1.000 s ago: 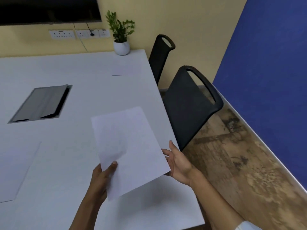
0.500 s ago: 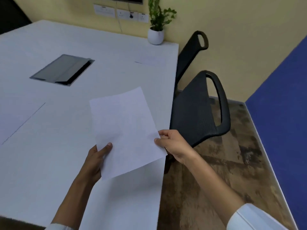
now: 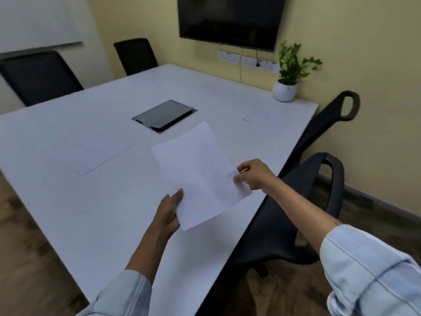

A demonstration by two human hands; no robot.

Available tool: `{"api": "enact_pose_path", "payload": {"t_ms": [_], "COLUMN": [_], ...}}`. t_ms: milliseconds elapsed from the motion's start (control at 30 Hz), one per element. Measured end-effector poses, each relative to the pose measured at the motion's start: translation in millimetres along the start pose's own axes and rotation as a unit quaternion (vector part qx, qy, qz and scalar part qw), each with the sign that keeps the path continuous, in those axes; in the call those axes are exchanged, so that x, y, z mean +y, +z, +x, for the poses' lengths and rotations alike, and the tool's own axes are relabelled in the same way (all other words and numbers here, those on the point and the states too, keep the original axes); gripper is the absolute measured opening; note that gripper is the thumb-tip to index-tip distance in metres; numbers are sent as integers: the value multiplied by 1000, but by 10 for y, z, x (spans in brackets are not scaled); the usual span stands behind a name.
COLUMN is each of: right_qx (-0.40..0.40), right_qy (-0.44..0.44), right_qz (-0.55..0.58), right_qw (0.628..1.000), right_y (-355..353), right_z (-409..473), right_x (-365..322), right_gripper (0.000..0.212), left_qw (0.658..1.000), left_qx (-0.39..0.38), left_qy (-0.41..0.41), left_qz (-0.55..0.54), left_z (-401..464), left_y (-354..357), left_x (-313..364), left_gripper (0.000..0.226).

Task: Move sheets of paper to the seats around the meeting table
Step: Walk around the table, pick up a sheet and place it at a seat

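This is an office meeting room. A large white table (image 3: pixel 91 201) fills the middle of the frame, with black office chairs (image 3: pixel 303 215) along its left and right sides, a dark wall screen (image 3: pixel 230 19) at the top, a whiteboard (image 3: pixel 38 19) upper left and a cable hatch (image 3: pixel 164 116) set in the tabletop.

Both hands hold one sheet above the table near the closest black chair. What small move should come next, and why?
Probably lower the sheet flat onto the table in front of the near chair. The left hand and right hand hold it in the air just beside that seat. Two other sheets already lie at other places, and this spot has none.
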State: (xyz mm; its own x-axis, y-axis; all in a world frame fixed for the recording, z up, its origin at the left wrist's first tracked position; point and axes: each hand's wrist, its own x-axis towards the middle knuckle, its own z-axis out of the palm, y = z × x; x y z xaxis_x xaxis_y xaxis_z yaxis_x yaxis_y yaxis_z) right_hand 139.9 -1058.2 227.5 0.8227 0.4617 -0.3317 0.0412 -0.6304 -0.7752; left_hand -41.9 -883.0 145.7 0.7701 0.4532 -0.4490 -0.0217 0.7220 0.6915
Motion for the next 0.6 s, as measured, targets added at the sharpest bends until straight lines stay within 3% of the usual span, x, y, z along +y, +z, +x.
{"api": "enact_pose_path", "payload": {"t_ms": [233, 433, 600], "right_qx": [-64, -105, -123], "right_qy": [-23, -12, 29], "right_qz": [-34, -74, -62], "right_qw": [997, 992, 990], "right_y": [-606, -707, -613], "right_z": [609, 1180, 1707], "right_x": [-25, 15, 116], "right_gripper": [20, 23, 22], "left_qw": [992, 992, 984], "left_qx": [37, 89, 178], "left_qy": [-18, -10, -9], "left_qz": [-118, -94, -12], "left_z": [67, 449, 990], "left_y": [494, 643, 645], "left_x": [-272, -373, -372], "left_gripper": [42, 39, 34]}}
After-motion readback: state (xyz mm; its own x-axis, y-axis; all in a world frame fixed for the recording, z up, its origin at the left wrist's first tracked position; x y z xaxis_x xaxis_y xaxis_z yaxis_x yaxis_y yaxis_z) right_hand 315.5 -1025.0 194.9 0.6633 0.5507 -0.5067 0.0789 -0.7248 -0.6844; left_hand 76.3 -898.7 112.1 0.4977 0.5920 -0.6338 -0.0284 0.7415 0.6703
